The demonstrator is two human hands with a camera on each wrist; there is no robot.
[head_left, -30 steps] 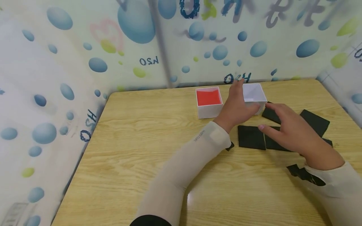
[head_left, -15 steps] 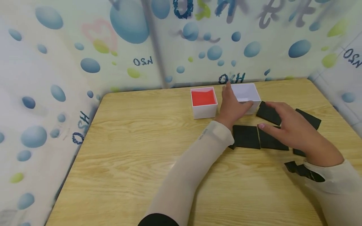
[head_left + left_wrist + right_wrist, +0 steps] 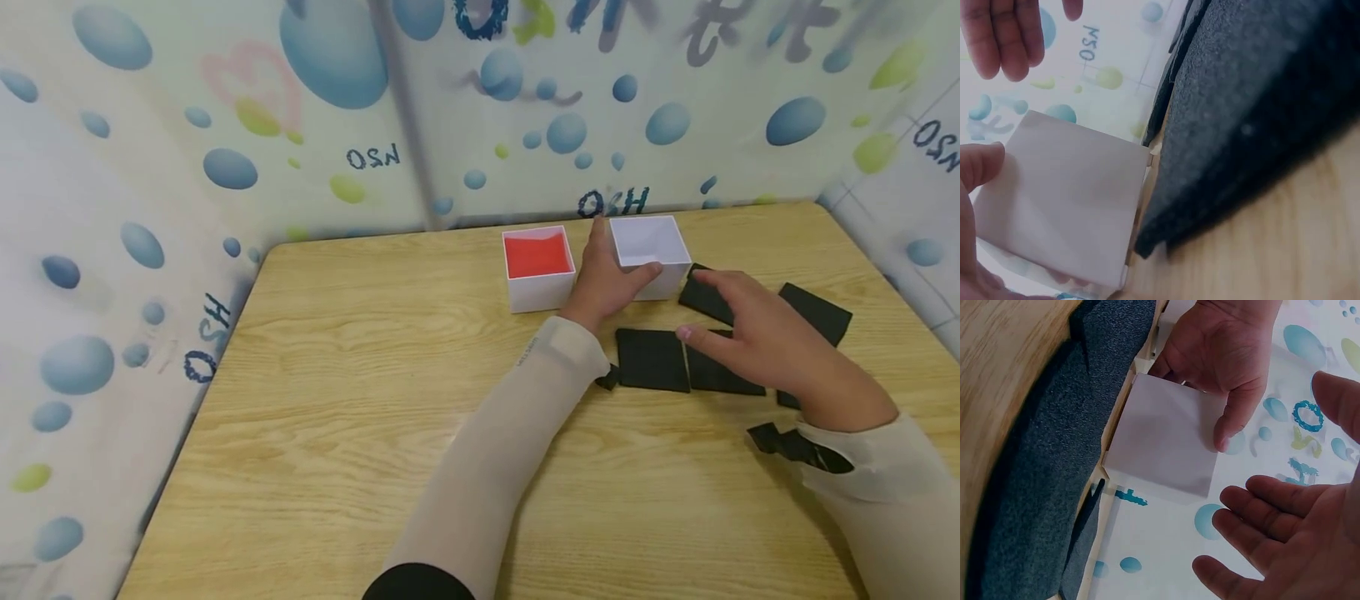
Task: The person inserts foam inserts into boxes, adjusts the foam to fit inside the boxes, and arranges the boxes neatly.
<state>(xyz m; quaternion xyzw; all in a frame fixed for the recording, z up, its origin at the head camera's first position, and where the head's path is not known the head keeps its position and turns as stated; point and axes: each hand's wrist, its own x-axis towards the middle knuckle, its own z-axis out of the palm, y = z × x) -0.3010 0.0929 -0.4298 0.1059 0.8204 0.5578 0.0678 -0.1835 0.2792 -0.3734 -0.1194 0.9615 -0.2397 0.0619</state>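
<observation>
Near the table's back edge stands an open-topped white box (image 3: 651, 283). My left hand (image 3: 600, 279) holds it at its left front corner, thumb across the front face and fingers along the left side. From the left wrist view, the thumb lies on the box's pale front face (image 3: 1066, 200), with fingertips showing past its lower edge. My right hand (image 3: 772, 342) hovers over black rectangular pieces (image 3: 652, 360), fingers spread and holding nothing. In the right wrist view, its palm (image 3: 1297, 544) faces the box, apart from it.
A second white box (image 3: 540, 293) with something red (image 3: 537, 255) inside stands just left of my left hand. More flat black pieces (image 3: 816, 310) lie to the right. A patterned sheet (image 3: 450, 108) hangs behind the wooden table (image 3: 337, 375).
The head view has shifted slightly. My left hand has slid a little left along the box, its thumb drawing back across the front. The right hand stays nearly still above the black pieces.
</observation>
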